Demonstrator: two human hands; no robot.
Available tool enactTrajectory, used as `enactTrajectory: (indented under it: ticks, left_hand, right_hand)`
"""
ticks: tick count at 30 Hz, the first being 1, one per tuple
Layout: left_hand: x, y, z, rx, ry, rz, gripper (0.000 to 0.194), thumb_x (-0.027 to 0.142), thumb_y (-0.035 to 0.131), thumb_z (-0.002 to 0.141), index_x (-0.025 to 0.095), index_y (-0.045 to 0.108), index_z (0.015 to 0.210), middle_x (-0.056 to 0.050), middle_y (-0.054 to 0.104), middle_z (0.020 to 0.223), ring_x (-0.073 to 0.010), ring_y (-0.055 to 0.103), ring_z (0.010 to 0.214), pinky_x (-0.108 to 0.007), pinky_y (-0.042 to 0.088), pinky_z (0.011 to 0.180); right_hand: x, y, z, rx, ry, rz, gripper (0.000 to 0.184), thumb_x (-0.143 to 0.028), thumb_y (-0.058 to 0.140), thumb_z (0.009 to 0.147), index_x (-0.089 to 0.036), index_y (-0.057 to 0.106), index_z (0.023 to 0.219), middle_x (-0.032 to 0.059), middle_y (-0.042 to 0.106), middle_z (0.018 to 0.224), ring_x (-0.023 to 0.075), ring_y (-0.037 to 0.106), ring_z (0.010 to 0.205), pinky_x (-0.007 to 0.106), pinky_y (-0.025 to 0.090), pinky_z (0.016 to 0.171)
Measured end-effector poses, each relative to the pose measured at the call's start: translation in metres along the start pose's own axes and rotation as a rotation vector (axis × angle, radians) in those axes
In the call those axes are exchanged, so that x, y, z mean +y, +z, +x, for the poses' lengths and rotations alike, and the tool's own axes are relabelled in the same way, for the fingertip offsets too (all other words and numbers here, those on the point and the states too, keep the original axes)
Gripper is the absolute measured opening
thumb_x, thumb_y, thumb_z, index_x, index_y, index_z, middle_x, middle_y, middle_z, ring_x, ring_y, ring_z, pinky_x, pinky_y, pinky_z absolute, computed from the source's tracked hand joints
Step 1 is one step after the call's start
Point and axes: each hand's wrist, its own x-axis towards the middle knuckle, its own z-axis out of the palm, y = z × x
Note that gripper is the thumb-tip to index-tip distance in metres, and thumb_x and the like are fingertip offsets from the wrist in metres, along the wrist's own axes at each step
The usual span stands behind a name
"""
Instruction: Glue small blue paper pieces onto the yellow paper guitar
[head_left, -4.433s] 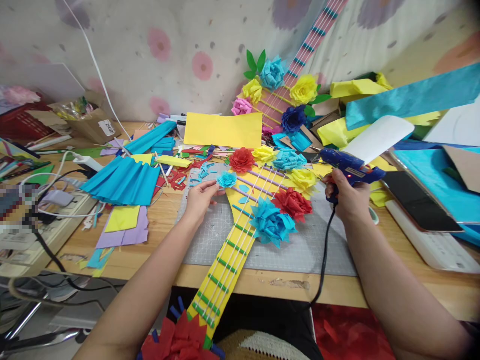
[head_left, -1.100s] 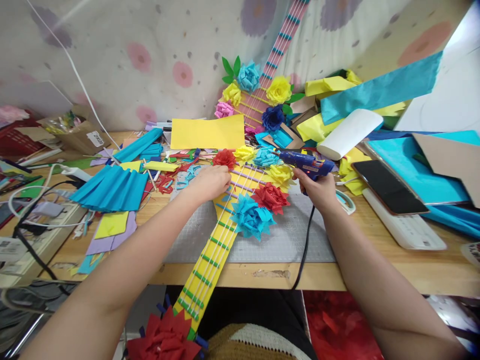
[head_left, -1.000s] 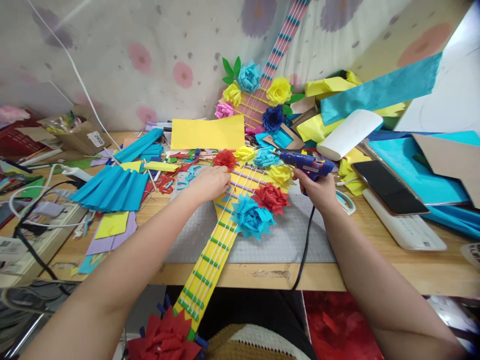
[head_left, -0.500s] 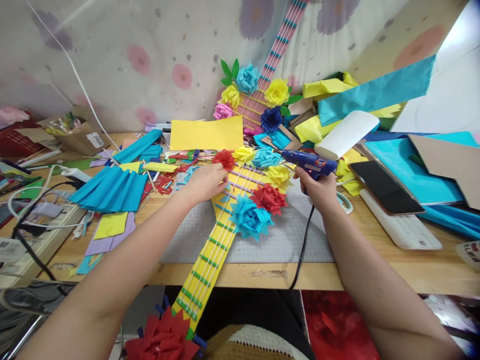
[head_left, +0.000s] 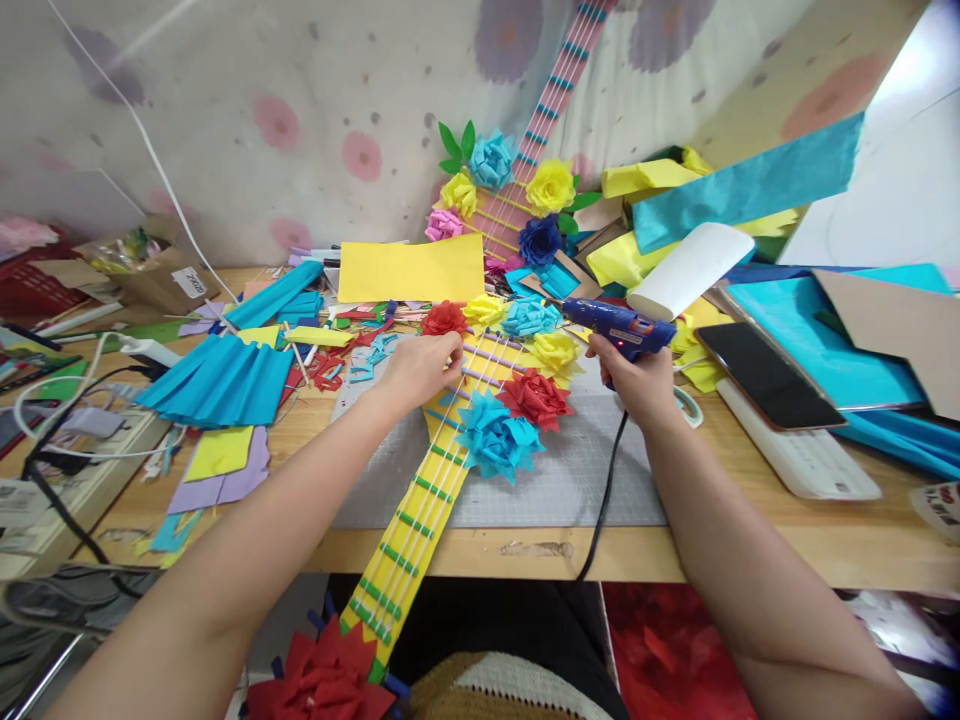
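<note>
Flowered wall covering is hanging beyond the yellow guitar, and underneath it a wooden table is carrying heaps of coloured paper. Stretched on a grey mat, the guitar is pointing its neck down and to the left, running out past the table's near edge. Left hand is the nearer one: it's resting at the guitar body's left edge, just beside a red flower, fingers curling in and hiding whatever they may be pinching. Right of the guitar, the right hand is gripping a blue glue gun, its nozzle pointing left at the body's blue flower. Writing, then: far left of the guitar, a cardboard box is showing a label with blurry digits; far right, a cup is bearing illegible print; the gun's sticker isn't reading clearly either.
</note>
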Motion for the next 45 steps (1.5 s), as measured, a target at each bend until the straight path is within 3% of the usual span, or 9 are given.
enactTrajectory:
  ticks: [9,17,22,27,34,45]
  left_hand:
    - [-0.004,0.001,-0.003,0.052,-0.028,-0.119,0.010,0.023,0.051,0.080,0.020,0.059,0.085,-0.004,0.069,0.084,-0.0192,0.064,0.080,-0.029,0.044,0.069]
    - [0.003,-0.004,-0.019,0.113,-0.218,-0.591,0.020,0.018,0.056,0.073,0.022,0.049,0.091,0.002,0.063,0.082,-0.0120,0.060,0.069,-0.025,0.048,0.065]
    - [0.010,0.002,-0.022,0.105,-0.314,-0.830,0.022,0.017,0.059,0.069,0.021,0.050,0.088,0.004,0.058,0.074,-0.0098,0.059,0.060,-0.023,0.048,0.058]
    - [0.017,0.004,-0.014,0.051,-0.374,-1.022,0.031,0.010,0.056,0.068,0.019,0.051,0.097,0.005,0.056,0.069,-0.0095,0.060,0.055,-0.022,0.050,0.054]
    - [0.025,0.007,-0.002,0.031,-0.397,-1.088,0.029,0.011,0.059,0.068,0.019,0.050,0.094,0.005,0.057,0.064,-0.0108,0.060,0.056,-0.023,0.050,0.053]
    - [0.032,0.001,-0.001,0.023,-0.409,-1.066,0.029,0.009,0.059,0.070,0.018,0.049,0.096,0.005,0.058,0.065,-0.0090,0.057,0.054,-0.022,0.047,0.053]
  right_hand:
    - [-0.003,0.000,-0.001,-0.005,0.000,0.030,0.032,-0.050,0.068,0.069,-0.020,0.060,0.060,-0.0027,0.047,0.041,0.0109,0.042,0.039,0.026,0.036,0.040]
    - [-0.007,-0.002,-0.004,-0.006,-0.057,0.095,0.033,-0.053,0.069,0.068,-0.023,0.057,0.061,-0.0016,0.050,0.047,0.0121,0.043,0.041,0.028,0.037,0.041]
    - [-0.018,0.000,-0.018,-0.219,-0.191,0.089,0.032,-0.051,0.072,0.066,-0.022,0.058,0.064,0.0003,0.055,0.055,0.0135,0.048,0.047,0.030,0.042,0.047]
    - [-0.022,0.008,-0.025,-0.398,-0.268,-0.039,0.032,-0.049,0.072,0.068,-0.020,0.063,0.076,0.0022,0.065,0.072,0.0176,0.059,0.066,0.030,0.049,0.060]
    - [-0.025,0.007,-0.021,-0.434,-0.321,-0.176,0.037,-0.056,0.067,0.071,-0.019,0.060,0.070,-0.0002,0.059,0.063,0.0138,0.052,0.058,0.026,0.043,0.055]
    - [-0.023,0.005,-0.020,-0.471,-0.305,-0.234,0.040,-0.059,0.064,0.072,-0.021,0.068,0.078,0.0029,0.069,0.074,0.0182,0.060,0.065,0.029,0.046,0.060]
